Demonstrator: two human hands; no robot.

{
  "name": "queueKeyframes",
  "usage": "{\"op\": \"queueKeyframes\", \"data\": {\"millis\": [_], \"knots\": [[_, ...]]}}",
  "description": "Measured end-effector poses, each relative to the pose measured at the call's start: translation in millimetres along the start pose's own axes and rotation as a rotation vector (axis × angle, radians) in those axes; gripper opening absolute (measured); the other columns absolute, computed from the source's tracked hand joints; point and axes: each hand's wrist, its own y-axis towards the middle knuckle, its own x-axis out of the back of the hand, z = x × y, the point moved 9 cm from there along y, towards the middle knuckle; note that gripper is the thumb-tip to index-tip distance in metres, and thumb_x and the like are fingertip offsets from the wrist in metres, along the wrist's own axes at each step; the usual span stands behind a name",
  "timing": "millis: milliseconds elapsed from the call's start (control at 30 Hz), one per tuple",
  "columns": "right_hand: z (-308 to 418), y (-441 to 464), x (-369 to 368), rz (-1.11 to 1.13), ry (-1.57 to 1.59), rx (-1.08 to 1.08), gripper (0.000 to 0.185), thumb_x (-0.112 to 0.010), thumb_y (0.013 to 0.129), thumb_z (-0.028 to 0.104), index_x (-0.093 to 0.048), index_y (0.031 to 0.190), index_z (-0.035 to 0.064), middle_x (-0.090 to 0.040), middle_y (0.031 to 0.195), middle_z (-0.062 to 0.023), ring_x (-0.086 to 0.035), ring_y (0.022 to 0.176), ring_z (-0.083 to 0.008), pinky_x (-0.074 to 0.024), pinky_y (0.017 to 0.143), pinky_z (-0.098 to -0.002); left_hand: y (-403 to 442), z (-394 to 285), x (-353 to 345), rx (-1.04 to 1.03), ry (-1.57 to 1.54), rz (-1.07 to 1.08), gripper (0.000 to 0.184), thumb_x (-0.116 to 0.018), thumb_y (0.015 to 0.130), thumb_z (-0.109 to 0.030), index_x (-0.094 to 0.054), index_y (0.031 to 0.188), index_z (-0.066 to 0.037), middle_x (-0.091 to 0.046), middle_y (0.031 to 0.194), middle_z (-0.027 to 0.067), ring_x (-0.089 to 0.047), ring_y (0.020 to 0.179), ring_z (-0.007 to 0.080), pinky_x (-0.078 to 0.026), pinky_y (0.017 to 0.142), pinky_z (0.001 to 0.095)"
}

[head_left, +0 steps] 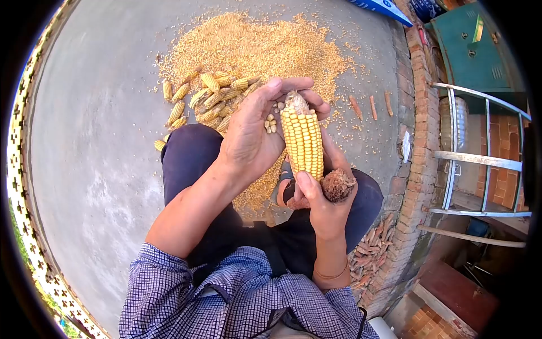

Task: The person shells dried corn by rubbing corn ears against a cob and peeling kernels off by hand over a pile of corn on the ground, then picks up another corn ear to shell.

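Note:
A yellow ear of corn (303,141) stands nearly upright between my two hands, its tip bare of kernels. My left hand (254,127) cups the upper part, with the fingers curled behind the tip. Several loose kernels (271,122) lie in that palm. My right hand (329,209) grips the lower end, thumb pressed on the kernels. Against the right palm is also a reddish-brown bare cob (339,185), its rough end showing. The right fingers are mostly hidden behind the corn.
Shelled kernels (243,48) spread over the concrete floor (101,113) ahead. Unshelled ears (212,101) are piled before my left knee. Three bare cobs (373,107) lie to the right; more cobs (372,246) are heaped by the brick edging (418,130). A metal railing (480,159) stands beyond.

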Motion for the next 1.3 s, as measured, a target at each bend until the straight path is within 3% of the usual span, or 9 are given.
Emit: {"op": "queueKeyframes", "data": {"millis": [100, 200, 233, 533, 633, 767, 867, 1133, 1300], "knots": [[-5.7, 0.9, -4.5, 0.004, 0.260, -0.195, 0.060, -0.065, 0.083, 0.000, -0.043, 0.139, -0.0044, -0.064, 0.105, -0.0109, -0.055, 0.060, -0.0037, -0.0438, 0.049, -0.0168, -1.9, -3.4, -5.0, 0.007, 0.060, 0.040, 0.042, -0.050, 0.098, -0.030, -0.055, 0.123, 0.004, -0.062, 0.106, 0.0145, -0.059, 0.108, 0.0293, -0.049, 0.099, 0.0437], [-11.8, -0.2, -0.7, 0.000, 0.317, -0.280, 0.060, -0.066, 0.084, 0.003, -0.043, 0.139, -0.0048, -0.065, 0.101, -0.0113, -0.055, 0.058, -0.0056, -0.0451, 0.050, -0.0186, -1.9, -4.7, -8.1, -0.004, 0.096, 0.092, 0.039, -0.058, 0.093, -0.023, -0.056, 0.123, 0.003, -0.062, 0.106, 0.0132, -0.059, 0.109, 0.0285, -0.048, 0.100, 0.0428], [-10.8, -0.2, -1.2, 0.018, 0.250, -0.252, 0.061, -0.063, 0.084, 0.012, -0.041, 0.138, -0.0060, -0.064, 0.105, -0.0222, -0.055, 0.058, -0.0095, -0.0409, 0.045, -0.0185, -3.0, -4.5, -9.1, -0.002, 0.102, 0.082, 0.038, -0.060, 0.092, -0.021, -0.057, 0.122, 0.002, -0.062, 0.104, 0.0124, -0.059, 0.108, 0.0277, -0.049, 0.100, 0.0422], [4.2, -2.7, 1.2, -0.017, 0.011, -0.121, 0.056, -0.064, 0.086, -0.004, -0.043, 0.138, -0.0060, -0.061, 0.112, -0.0109, -0.052, 0.061, -0.0030, -0.0438, 0.051, -0.0176, -0.9, -1.3, -8.3, -0.073, 0.152, 0.099, 0.029, -0.063, 0.092, -0.017, -0.060, 0.115, 0.001, -0.061, 0.093, 0.0064, -0.059, 0.097, 0.0215, -0.051, 0.095, 0.0403], [3.8, -7.3, 1.2, -0.026, -0.037, -0.208, 0.057, -0.066, 0.085, -0.004, -0.044, 0.138, -0.0070, -0.059, 0.120, -0.0123, -0.060, 0.077, -0.0071, -0.0502, 0.066, -0.0200, -0.3, 2.4, -5.5, -0.084, 0.130, 0.080, 0.026, -0.062, 0.093, -0.016, -0.061, 0.113, 0.001, -0.061, 0.091, 0.0062, -0.059, 0.095, 0.0211, -0.052, 0.094, 0.0413], [15.4, -4.4, -4.3, -0.044, -0.216, 0.108, 0.055, -0.063, 0.085, -0.007, -0.045, 0.137, -0.0076, -0.058, 0.125, -0.0145, -0.060, 0.101, -0.0139, -0.0506, 0.086, -0.0260, 1.4, 6.2, -2.1, -0.076, 0.102, 0.067, 0.024, -0.061, 0.093, -0.015, -0.061, 0.111, 0.001, -0.060, 0.088, 0.0062, -0.059, 0.091, 0.0199, -0.053, 0.091, 0.0422], [16.9, -7.0, -9.4, -0.036, -0.173, 0.072, 0.056, -0.064, 0.085, -0.006, -0.044, 0.137, -0.0083, -0.056, 0.128, -0.0156, -0.055, 0.115, -0.0171, -0.0450, 0.098, -0.0301, 1.8, 8.1, -1.8, -0.075, 0.086, 0.062, 0.021, -0.060, 0.094, -0.015, -0.061, 0.108, 0.001, -0.059, 0.086, 0.0057, -0.059, 0.089, 0.0193, -0.053, 0.090, 0.0418], [25.3, -9.8, -16.8, -0.001, -0.422, 0.245, 0.056, -0.066, 0.083, -0.007, -0.046, 0.135, -0.0077, -0.059, 0.123, -0.0190, -0.061, 0.102, -0.0175, -0.0495, 0.089, -0.0318, 2.1, 10.5, 4.9, -0.035, 0.078, -0.017, 0.030, -0.051, 0.098, -0.026, -0.058, 0.112, 0.000, -0.058, 0.090, 0.0078, -0.060, 0.092, 0.0229, -0.052, 0.091, 0.0436], [42.3, -9.9, -17.6, -0.033, -0.691, 0.415, 0.060, -0.071, 0.076, -0.004, -0.050, 0.132, -0.0062, -0.061, 0.105, -0.0214, -0.063, 0.092, -0.0322, -0.0501, 0.081, -0.0372, 1.0, 9.4, 8.8, 0.008, -0.049, -0.046, 0.042, -0.042, 0.102, -0.032, -0.053, 0.123, 0.004, -0.061, 0.103, 0.0134, -0.059, 0.105, 0.0296, -0.052, 0.093, 0.0443]]}}
